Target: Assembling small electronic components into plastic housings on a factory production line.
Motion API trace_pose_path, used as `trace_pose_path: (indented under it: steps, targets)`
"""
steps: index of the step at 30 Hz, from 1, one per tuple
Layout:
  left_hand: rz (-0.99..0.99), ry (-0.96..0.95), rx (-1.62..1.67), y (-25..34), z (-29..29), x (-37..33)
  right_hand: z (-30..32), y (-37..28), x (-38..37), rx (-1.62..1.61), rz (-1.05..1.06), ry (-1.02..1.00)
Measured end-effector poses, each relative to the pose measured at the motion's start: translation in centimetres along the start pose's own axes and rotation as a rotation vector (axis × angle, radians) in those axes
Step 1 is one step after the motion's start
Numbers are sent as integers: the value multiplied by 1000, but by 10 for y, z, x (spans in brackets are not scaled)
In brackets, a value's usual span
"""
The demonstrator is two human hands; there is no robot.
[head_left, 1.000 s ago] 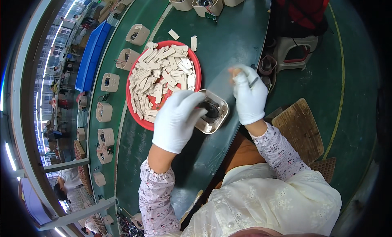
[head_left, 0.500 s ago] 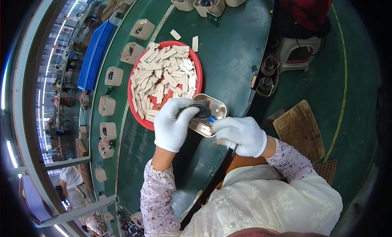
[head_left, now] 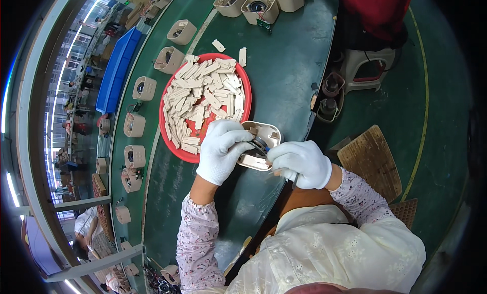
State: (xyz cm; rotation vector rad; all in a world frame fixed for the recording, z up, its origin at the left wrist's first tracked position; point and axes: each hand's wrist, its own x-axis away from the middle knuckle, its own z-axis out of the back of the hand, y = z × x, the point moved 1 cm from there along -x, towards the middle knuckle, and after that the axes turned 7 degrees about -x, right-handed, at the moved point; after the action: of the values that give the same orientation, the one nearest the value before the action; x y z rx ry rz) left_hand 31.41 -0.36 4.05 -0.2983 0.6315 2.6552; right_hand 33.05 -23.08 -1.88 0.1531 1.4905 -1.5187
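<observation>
Between my gloved hands sits a cream plastic housing (head_left: 273,133), its open side up, on the green bench. My left hand (head_left: 223,151) is closed on the edge of a dark round speaker (head_left: 260,143), which is tilted inside the housing. A small blue part shows beside the speaker, close to the fingertips of my right hand (head_left: 303,164). That hand is closed at the housing's right rim, and the end of a thin dark tool (head_left: 296,180) sticks out below its fingers. The fingers hide the tool's other end.
A red round tray (head_left: 248,99) heaped with cream plastic strips stands just beyond my left hand. Similar housings (head_left: 134,156) line the belt at the left; others (head_left: 259,10) stand at the far end. A wooden stool (head_left: 370,162) is at the right.
My left hand has moved slightly right, and the speaker has gone from above the housing to tilted down in it. The housings along the left belt have shifted away from me.
</observation>
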Motion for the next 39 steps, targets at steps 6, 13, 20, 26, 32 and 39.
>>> trace_pose_path:
  steps: [6,13,20,26,32,39]
  targets:
    - [228,156,130,3,12,13,7,-2,12,-155,-94,138]
    - [47,4,-42,21,16,32,4,0,23,-257,-310,154]
    - [55,46,48,24,23,30,5,4,27,-318,-420,133]
    - [74,-138,-121,29,17,13,4,7,27,-222,-343,121]
    - [110,-403,-262,32,8,-12,12,6,22,-244,-454,104]
    - [231,-431,-318,38,12,-13,58,2,-60,-412,-353,716]
